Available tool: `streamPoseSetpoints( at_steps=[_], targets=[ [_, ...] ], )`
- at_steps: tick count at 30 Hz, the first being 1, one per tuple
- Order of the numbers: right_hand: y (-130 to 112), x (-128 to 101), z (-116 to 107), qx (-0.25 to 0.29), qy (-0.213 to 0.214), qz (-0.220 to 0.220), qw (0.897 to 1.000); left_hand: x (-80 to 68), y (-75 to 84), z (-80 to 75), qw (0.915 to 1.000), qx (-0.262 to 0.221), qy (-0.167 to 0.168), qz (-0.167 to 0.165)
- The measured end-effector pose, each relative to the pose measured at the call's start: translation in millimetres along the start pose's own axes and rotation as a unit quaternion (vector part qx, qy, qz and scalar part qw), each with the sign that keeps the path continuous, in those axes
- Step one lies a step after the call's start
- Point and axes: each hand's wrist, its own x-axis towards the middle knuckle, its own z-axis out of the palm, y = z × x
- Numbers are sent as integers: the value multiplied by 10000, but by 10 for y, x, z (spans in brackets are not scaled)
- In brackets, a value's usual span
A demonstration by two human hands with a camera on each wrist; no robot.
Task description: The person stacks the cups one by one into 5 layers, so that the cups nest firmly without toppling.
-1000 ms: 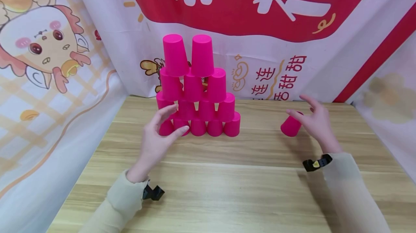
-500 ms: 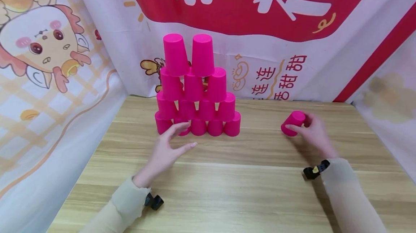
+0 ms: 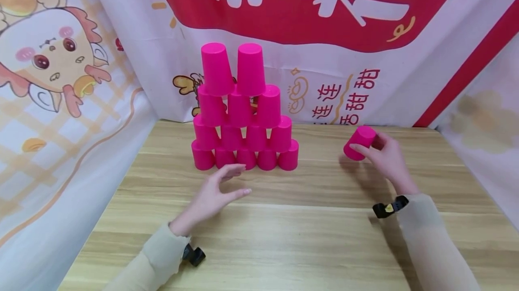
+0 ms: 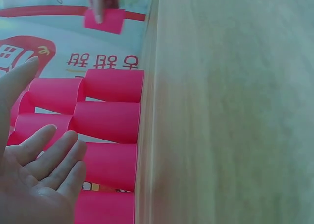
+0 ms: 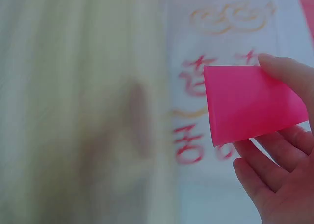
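My right hand [image 3: 387, 160] grips a pink cup [image 3: 360, 142] between thumb and fingers, mouth down and slightly tilted, lifted above the table. The right wrist view shows the same cup [image 5: 252, 103] with the thumb on one side and fingers on the other. To the left stands a pyramid of upside-down pink cups [image 3: 256, 138] in stacked rows, with two cups [image 3: 250, 69] side by side on top. In front of its bottom row my left hand [image 3: 216, 194] hovers with thumb and fingers spread, holding nothing; the left wrist view has this hand [image 4: 46, 175] beside the stack.
The wooden table [image 3: 284, 237] reaches toward me. Behind the pyramid hangs a white cloth with a red print [image 3: 308, 11], and a patterned cloth [image 3: 61, 147] closes off the left side. Each wrist wears a small black camera [image 3: 389, 209].
My right hand has closed round the lone cup and raised it off the table, a little to the left. My left hand has drawn back from the pyramid, toward me and rightward.
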Motion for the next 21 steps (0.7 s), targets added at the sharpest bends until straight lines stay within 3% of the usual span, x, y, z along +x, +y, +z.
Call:
streamPoseSetpoints(
  at_steps=[8,12,21],
  targets=[
    [-641,-48,-7,88,268,-785,9965,57,-314,46,9999,130,-18,84],
    [-1024,-114,25,244,304,-1263,9912,67,-386,53,9997,220,-38,131],
    [-2068,-397,35,958,514,-2507,9620,79,-436,78,9992,307,-56,259]
  ],
)
